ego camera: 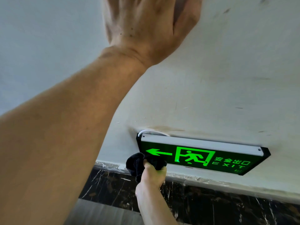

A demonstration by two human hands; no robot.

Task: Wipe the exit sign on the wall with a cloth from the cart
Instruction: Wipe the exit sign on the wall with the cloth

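Black cloth (139, 163) bunched tight in right hand (152, 174), pressed on exit sign (203, 157) corner, left hand (146, 25) flat, fingers spread against wall (227, 78) above.

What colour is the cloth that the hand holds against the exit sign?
Black. The cloth, bunched in the right hand, shows in the head view, at the sign's lower left corner.

A single head-worn wide-angle view looks down and forward along a pale wall (227, 78), very near it, so the wall fills most of the frame. The left forearm (56, 135) crosses from 8 o'clock toward 12, large and close to the lens. The lit exit sign (203, 155) sits lower, toward 5 o'clock, tilted in frame, above a dark marble skirting (211, 200) running along the bottom edge.
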